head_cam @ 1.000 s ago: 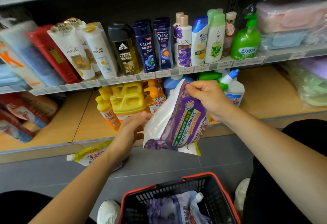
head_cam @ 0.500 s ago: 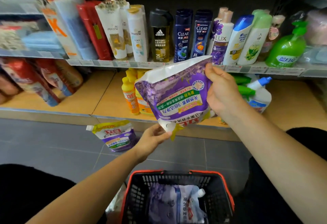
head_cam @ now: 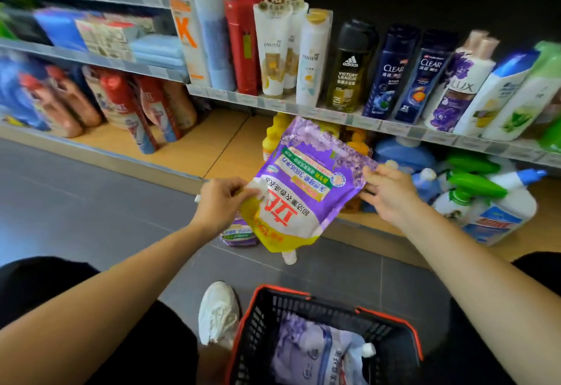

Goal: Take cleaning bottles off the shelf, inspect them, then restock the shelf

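Observation:
A purple and yellow detergent refill pouch (head_cam: 303, 184) hangs upside down between my hands, its white spout pointing down. My left hand (head_cam: 223, 202) pinches its left edge and my right hand (head_cam: 390, 191) pinches its right edge. A second pouch (head_cam: 238, 234) of the same kind lies on the grey floor, mostly hidden behind the held one. Behind the held pouch, on the wooden bottom shelf (head_cam: 224, 147), stand yellow bottles (head_cam: 274, 134), a blue jug (head_cam: 403, 153) and white spray bottles (head_cam: 485, 205).
A black basket with a red rim (head_cam: 391, 319) sits on the floor below my hands with a pale purple pouch (head_cam: 315, 351) inside. Shampoo bottles (head_cam: 349, 65) line the upper shelf. Red and orange refill bags (head_cam: 127, 105) stand at the lower left. My white shoe (head_cam: 218, 313) is beside the basket.
The pouch has been turned from face-up to upside down, spout now at the bottom. My left hand moved from its lower corner to its left edge. The view shifted right and down.

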`<action>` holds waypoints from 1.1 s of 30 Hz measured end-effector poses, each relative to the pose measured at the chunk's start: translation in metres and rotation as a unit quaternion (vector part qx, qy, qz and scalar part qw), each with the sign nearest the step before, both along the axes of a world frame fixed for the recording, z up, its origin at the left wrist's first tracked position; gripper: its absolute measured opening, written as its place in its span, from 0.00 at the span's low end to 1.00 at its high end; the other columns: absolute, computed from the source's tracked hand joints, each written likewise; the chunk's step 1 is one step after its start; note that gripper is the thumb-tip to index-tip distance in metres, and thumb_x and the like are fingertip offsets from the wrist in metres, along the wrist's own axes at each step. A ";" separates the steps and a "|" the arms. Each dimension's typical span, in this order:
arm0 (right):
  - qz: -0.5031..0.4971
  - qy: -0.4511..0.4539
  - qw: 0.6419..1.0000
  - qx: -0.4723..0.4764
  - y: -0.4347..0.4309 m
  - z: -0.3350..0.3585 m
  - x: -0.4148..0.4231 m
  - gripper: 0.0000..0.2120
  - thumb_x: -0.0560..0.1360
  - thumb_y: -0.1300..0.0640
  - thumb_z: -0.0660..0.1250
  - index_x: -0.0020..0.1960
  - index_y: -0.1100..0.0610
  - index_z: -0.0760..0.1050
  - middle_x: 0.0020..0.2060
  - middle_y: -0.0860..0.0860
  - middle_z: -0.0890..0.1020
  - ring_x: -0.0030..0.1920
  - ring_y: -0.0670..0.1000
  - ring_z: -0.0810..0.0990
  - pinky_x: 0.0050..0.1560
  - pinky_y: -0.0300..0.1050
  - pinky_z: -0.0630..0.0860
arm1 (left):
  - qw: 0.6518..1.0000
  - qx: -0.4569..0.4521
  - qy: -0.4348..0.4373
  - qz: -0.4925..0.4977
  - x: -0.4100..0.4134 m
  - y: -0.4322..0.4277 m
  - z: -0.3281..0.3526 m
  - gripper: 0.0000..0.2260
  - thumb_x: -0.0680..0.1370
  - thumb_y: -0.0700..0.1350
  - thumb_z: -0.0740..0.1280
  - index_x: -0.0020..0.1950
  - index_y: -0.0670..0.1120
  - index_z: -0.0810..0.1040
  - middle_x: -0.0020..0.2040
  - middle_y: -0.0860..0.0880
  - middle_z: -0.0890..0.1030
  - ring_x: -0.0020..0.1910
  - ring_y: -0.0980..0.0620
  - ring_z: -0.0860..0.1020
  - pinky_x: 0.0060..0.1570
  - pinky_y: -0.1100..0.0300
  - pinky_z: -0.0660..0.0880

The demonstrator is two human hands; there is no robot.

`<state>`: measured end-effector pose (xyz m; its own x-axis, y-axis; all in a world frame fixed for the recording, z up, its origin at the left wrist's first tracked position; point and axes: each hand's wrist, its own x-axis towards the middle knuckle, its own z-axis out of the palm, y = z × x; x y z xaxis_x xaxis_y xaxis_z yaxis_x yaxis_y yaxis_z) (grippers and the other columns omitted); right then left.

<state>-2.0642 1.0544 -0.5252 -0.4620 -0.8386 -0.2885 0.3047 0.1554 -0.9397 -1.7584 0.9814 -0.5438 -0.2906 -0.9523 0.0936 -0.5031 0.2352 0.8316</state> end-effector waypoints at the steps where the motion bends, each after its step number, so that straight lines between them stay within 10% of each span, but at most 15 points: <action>1: 0.016 0.008 1.000 0.025 0.000 -0.009 0.002 0.05 0.80 0.66 0.64 0.52 0.59 0.77 0.37 0.50 0.86 0.38 0.48 0.85 0.48 0.49 0.81 | 0.999 -0.027 -0.022 -0.003 0.006 -0.003 0.008 0.06 0.78 0.48 0.73 0.46 0.46 0.86 0.40 0.49 0.86 0.38 0.52 0.82 0.39 0.51 0.78; 6: 0.130 0.151 0.965 0.170 0.009 -0.038 0.023 0.05 0.76 0.69 0.69 0.48 0.61 0.79 0.45 0.59 0.83 0.39 0.53 0.82 0.44 0.47 0.81 | 0.987 -0.142 -0.066 -0.022 0.028 -0.021 0.045 0.06 0.78 0.46 0.73 0.49 0.44 0.86 0.38 0.50 0.84 0.37 0.52 0.81 0.38 0.52 0.78; 10: 0.120 0.333 0.931 0.087 -0.008 -0.026 0.047 0.09 0.73 0.67 0.72 0.37 0.56 0.83 0.37 0.55 0.85 0.40 0.54 0.82 0.46 0.47 0.79 | 0.971 -0.227 -0.052 -0.050 0.035 -0.042 0.078 0.07 0.76 0.47 0.74 0.45 0.42 0.85 0.37 0.50 0.82 0.35 0.53 0.76 0.37 0.53 0.76; 16: 0.262 0.438 0.855 -0.099 -0.071 0.029 0.114 0.25 0.68 0.54 0.80 0.63 0.54 0.79 0.56 0.46 0.82 0.53 0.43 0.79 0.51 0.29 0.72 | 0.935 -0.272 -0.155 -0.167 0.016 -0.061 0.101 0.07 0.75 0.45 0.76 0.45 0.41 0.87 0.41 0.45 0.85 0.41 0.44 0.82 0.41 0.49 0.76; 20: 0.348 0.428 0.829 -0.089 -0.102 0.028 0.145 0.02 0.76 0.56 0.73 0.45 0.52 0.82 0.40 0.43 0.84 0.41 0.42 0.81 0.37 0.37 0.74 | 0.933 -0.287 -0.154 -0.154 0.030 -0.078 0.104 0.07 0.76 0.45 0.76 0.45 0.41 0.87 0.39 0.49 0.84 0.37 0.50 0.80 0.39 0.53 0.77; 24: 0.323 0.525 0.782 -0.090 -0.137 0.036 0.163 0.21 0.79 0.54 0.68 0.30 0.63 0.72 0.27 0.56 0.77 0.31 0.50 0.70 0.34 0.50 0.63 | 0.945 -0.289 -0.101 -0.110 0.053 -0.094 0.102 0.05 0.75 0.45 0.76 0.47 0.43 0.87 0.42 0.52 0.83 0.40 0.55 0.78 0.43 0.64 0.74; 29: 0.316 0.566 0.756 -0.094 -0.187 0.053 0.170 0.20 0.78 0.56 0.69 0.30 0.62 0.71 0.28 0.57 0.74 0.32 0.51 0.70 0.36 0.51 0.65 | 0.947 -0.310 -0.072 -0.034 0.099 -0.130 0.077 0.20 0.74 0.44 0.77 0.64 0.45 0.79 0.58 0.51 0.79 0.53 0.53 0.77 0.53 0.63 0.74; 33: 0.279 0.574 0.764 -0.097 -0.231 0.048 0.176 0.20 0.78 0.56 0.69 0.32 0.66 0.72 0.26 0.56 0.69 0.30 0.49 0.66 0.35 0.50 0.62 | 0.971 -0.225 -0.077 0.019 0.143 -0.152 0.029 0.18 0.72 0.42 0.79 0.55 0.50 0.74 0.51 0.51 0.75 0.42 0.55 0.78 0.42 0.60 0.79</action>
